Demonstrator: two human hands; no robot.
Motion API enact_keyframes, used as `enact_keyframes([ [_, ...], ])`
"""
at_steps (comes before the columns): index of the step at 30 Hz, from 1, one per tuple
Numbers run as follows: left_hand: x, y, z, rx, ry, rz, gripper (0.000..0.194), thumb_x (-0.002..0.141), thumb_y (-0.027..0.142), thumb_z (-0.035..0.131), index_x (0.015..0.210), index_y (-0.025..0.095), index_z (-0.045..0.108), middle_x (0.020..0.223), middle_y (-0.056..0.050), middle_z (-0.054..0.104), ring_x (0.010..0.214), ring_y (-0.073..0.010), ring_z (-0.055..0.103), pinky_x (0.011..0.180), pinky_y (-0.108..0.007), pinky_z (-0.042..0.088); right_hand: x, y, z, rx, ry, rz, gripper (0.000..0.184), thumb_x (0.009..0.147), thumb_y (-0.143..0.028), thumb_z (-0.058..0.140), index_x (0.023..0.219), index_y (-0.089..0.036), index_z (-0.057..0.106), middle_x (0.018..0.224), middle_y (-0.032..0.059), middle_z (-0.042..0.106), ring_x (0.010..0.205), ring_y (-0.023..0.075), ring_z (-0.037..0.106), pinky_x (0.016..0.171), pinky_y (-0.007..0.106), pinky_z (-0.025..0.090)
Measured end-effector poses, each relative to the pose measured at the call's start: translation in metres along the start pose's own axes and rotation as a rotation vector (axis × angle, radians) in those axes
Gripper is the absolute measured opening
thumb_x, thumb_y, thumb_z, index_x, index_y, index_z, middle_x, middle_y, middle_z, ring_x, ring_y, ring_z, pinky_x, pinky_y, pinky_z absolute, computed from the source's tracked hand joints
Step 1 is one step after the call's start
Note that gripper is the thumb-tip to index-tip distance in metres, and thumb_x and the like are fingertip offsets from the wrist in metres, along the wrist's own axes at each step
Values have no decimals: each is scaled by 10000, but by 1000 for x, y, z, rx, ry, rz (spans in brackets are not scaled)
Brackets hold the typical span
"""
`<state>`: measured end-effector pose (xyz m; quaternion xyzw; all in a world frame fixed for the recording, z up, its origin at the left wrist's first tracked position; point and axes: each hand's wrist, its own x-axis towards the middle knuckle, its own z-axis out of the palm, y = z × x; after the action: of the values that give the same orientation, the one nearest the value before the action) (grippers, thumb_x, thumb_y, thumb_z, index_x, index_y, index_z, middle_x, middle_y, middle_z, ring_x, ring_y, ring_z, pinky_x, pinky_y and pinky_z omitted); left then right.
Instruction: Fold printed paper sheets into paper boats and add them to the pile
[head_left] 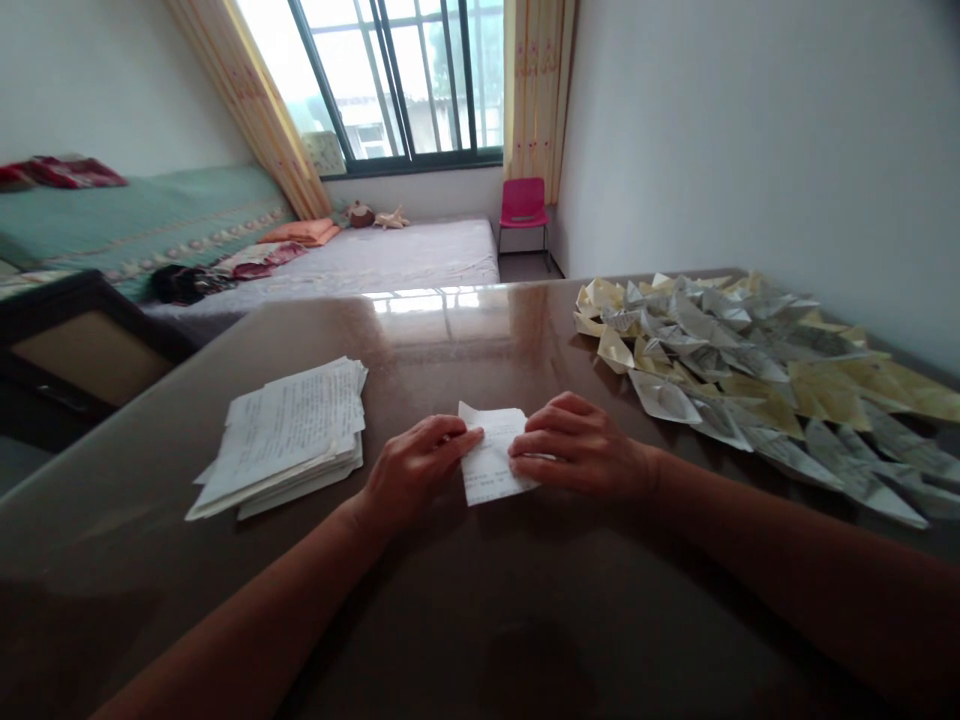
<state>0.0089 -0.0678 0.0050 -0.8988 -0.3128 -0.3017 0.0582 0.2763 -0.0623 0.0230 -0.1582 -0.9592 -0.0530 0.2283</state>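
A small folded sheet [495, 468], white and faintly lettered, held by two bare hands on a glossy brown table [420, 610].
From where I stood, the sheet lay near the table's middle, its far left corner peaked; the left hand [412, 465] gripped its left edge with curled fingers, and the right hand [581, 445] held its right side under bent fingertips. To the left sat a ragged stack of handwritten pages [285, 430]; to the right, sharp-pointed, hollow paper boats [667, 398], white and yellowish, crowded together.
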Motion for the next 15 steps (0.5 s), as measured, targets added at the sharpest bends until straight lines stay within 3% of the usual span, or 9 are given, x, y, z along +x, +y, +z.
enact_keyframes([
  [4, 1, -3, 0, 56, -297, 65, 322, 911, 168, 435, 1147, 255, 636, 1039, -40, 666, 967, -183, 569, 729, -269, 524, -1, 14, 10, 40, -157, -27, 169, 942, -238, 475, 970, -217, 640, 1032, 50, 696, 983, 181, 568, 864, 353, 380],
  [8, 1, -2, -5, 21, -433, 98, 314, 907, 169, 422, 1118, 245, 641, 1124, -16, 663, 1027, -195, 546, 838, -305, 512, -4, 20, 20, 268, -153, 96, 161, 917, -254, 512, 973, -204, 654, 970, 54, 699, 978, 174, 583, 874, 322, 403],
  [11, 1, -3, -11, 23, -509, 61, 322, 887, 136, 431, 1113, 242, 635, 1186, 10, 646, 1056, -187, 541, 870, -297, 497, -4, 22, 28, 486, -82, 332, 195, 928, -300, 501, 958, -189, 659, 909, 45, 688, 844, 148, 608, 773, 259, 446],
  [15, 3, -3, -21, 73, -550, -7, 306, 865, 152, 470, 1083, 276, 646, 1199, 14, 622, 1058, -197, 529, 724, -271, 497, 0, 22, 41, 607, -7, 685, 208, 891, -369, 551, 908, -182, 641, 789, 3, 666, 694, 132, 581, 643, 228, 440],
])
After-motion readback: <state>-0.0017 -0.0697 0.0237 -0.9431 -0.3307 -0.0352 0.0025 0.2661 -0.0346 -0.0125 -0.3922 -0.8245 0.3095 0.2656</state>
